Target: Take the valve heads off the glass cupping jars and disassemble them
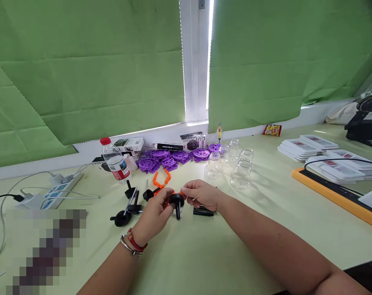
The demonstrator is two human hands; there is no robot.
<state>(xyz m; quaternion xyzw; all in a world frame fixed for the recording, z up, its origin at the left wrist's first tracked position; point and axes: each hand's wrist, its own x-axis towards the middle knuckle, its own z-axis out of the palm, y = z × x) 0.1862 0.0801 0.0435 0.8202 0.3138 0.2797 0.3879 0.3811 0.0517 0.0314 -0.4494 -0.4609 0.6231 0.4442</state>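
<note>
My left hand (153, 217) grips a small orange plastic part with a black round knob (176, 201) fitted on it, held just above the pale green table (204, 254). My right hand (201, 194) pinches the same piece from the right, with its fingertips at the knob. A second orange clip (161, 178) lies on the table just behind my hands. Several black knob-and-pin parts (129, 205) are scattered to the left of my left hand. A small black flat piece (203, 212) sits under my right hand.
Purple plastic discs (173, 157) and several clear glass jars (239, 168) sit behind my hands. A water bottle (115, 164), a power strip (55, 190) with cables and small boxes (192, 141) lie at the back left. Stacked white packets (321, 153) and an orange-edged board (336, 192) fill the right.
</note>
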